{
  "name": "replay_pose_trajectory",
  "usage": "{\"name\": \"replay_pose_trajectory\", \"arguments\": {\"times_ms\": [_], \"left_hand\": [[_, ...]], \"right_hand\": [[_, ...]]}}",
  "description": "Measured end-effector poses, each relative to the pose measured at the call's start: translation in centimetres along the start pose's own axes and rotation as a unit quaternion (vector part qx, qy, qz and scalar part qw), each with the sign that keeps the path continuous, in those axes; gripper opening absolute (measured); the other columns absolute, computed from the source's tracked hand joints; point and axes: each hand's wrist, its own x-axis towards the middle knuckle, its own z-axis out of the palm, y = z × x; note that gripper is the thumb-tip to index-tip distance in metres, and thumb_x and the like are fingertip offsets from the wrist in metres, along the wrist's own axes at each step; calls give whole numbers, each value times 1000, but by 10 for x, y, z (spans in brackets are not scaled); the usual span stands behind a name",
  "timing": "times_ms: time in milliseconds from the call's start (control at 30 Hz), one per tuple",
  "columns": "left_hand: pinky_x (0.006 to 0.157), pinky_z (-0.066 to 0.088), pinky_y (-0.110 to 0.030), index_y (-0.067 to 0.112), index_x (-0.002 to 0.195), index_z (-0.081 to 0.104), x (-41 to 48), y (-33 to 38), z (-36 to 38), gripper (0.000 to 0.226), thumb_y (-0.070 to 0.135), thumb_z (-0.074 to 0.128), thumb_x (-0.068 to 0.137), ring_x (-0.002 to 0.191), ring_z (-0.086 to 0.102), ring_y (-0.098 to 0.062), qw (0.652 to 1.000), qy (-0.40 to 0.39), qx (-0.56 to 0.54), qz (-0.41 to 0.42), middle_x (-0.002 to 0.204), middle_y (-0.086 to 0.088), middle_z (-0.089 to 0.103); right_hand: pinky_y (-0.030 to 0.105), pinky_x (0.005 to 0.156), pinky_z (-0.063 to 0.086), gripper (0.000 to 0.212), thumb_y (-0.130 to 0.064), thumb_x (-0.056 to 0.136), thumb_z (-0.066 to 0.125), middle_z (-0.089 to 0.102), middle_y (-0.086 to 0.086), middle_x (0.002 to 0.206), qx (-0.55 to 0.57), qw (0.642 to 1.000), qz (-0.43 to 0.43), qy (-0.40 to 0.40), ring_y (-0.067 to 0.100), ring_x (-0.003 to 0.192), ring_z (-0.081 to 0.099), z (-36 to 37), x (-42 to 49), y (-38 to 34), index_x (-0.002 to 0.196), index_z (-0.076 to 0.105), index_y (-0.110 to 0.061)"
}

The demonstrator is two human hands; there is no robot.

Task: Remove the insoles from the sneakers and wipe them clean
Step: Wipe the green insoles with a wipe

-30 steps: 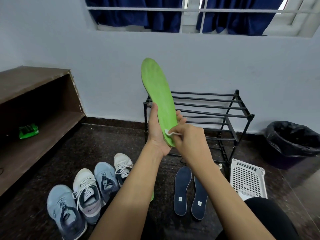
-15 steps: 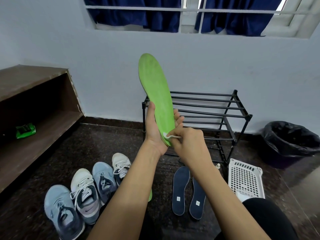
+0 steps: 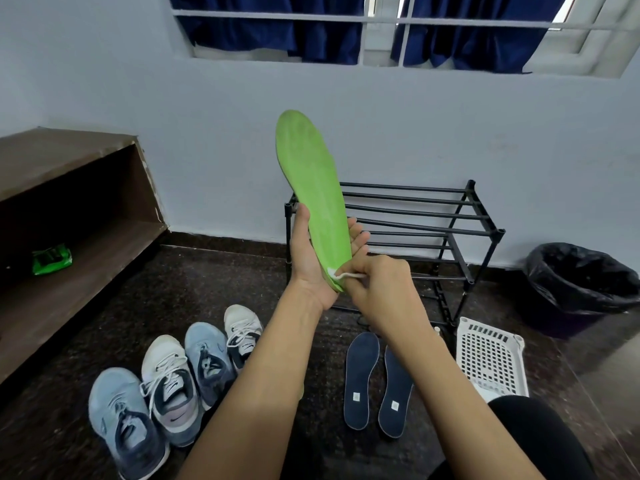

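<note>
Over dark speckled floor [image 3: 207, 289], left hand [image 3: 310, 268] clasps long green foam insole [image 3: 311, 178] by its heel, right hand [image 3: 381, 289] pinches small white wipe [image 3: 336, 274] there; hard rubbing could dislodge the insole.

I see the green insole [image 3: 311, 188] upright, white wipe [image 3: 336, 274] at its heel; navy insoles [image 3: 360, 375] lie flat near sneakers [image 3: 173, 386].

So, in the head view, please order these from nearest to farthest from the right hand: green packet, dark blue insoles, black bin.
1. dark blue insoles, on the floor just below the right hand
2. black bin, far right by the wall
3. green packet, on the left shelf
</note>
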Motion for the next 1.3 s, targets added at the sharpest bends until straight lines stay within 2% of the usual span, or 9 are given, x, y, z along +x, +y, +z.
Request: {"name": "replay_pose_trajectory", "arguments": {"times_ms": [267, 333, 500, 600, 733, 933, 1067, 1167, 1300], "left_hand": [[79, 55, -32, 2, 101, 63, -6, -10, 5, 78, 75, 39, 87, 74, 67, -20, 999, -32, 25, -20, 87, -11, 65], [83, 53, -35, 1, 102, 64, -5, -6, 3, 78, 73, 42, 86, 76, 67, -22, 999, -27, 12, -17, 88, -12, 66], [82, 53, -35, 2, 100, 66, -2, 0, 0, 77, 74, 41, 86, 79, 68, -23, 1000, -5, -5, -9, 87, -11, 68], [88, 53, -36, 2, 103, 64, -3, -6, 3, 78, 74, 40, 87, 80, 66, -23, 1000, -7, 1, -1, 88, -11, 65], [82, 53, -32, 3, 98, 63, -8, -12, 6, 76, 74, 37, 89, 75, 64, -19, 1000, -19, 17, -14, 84, -10, 64], [79, 55, -34, 1, 104, 63, -2, 2, -1, 78, 74, 42, 85, 82, 67, -23, 1000, 0, -7, -12, 90, -12, 66], [81, 54, -33, 1, 103, 62, -5, -6, 2, 78, 74, 40, 88, 78, 64, -22, 1000, -19, 3, -6, 88, -12, 63], [77, 53, -32, 4, 98, 63, -8, -10, 4, 77, 75, 36, 88, 75, 63, -20, 999, -35, 21, -21, 85, -10, 63], [81, 53, -36, 2, 102, 64, -5, -4, -2, 77, 74, 43, 86, 80, 64, -24, 1000, -20, -8, -16, 89, -12, 64]], "right_hand": [[29, 66, 46, 15, -1, 77, 66, 69, 12, 77, -58, 991, -55, 103, 31, 71, 63, 9, 5, 4, 83, 75, -11], [33, 69, 51, 14, -5, 81, 66, 71, 12, 81, -36, 995, -41, 78, 30, 74, 65, 5, 3, 2, 88, 76, -13], [27, 67, 43, 13, -19, 86, 65, 71, 9, 78, -12, 1000, 4, -3, 24, 76, 62, 3, -2, 2, 92, 76, -22], [31, 67, 47, 16, -8, 83, 62, 70, 11, 78, -26, 998, -13, 47, 28, 75, 63, 7, 0, 4, 89, 76, -16], [33, 62, 49, 17, -5, 79, 58, 68, 14, 75, -49, 991, -46, 112, 33, 70, 63, 10, 1, 1, 82, 75, -9], [23, 66, 41, 14, -17, 86, 65, 72, 7, 82, 4, 1000, 15, -2, 21, 80, 63, 5, -3, 1, 93, 76, -21], [30, 65, 46, 15, -4, 81, 65, 70, 11, 78, -35, 997, -25, 70, 29, 74, 63, 9, 0, 3, 87, 76, -13], [25, 56, 39, 13, -2, 74, 64, 65, 12, 68, -77, 987, -63, 129, 31, 64, 60, 10, 2, 1, 77, 75, -7], [27, 64, 43, 12, -14, 87, 64, 70, 13, 80, -74, 996, -30, 28, 30, 77, 64, 3, 0, -4, 90, 76, -15]]}}
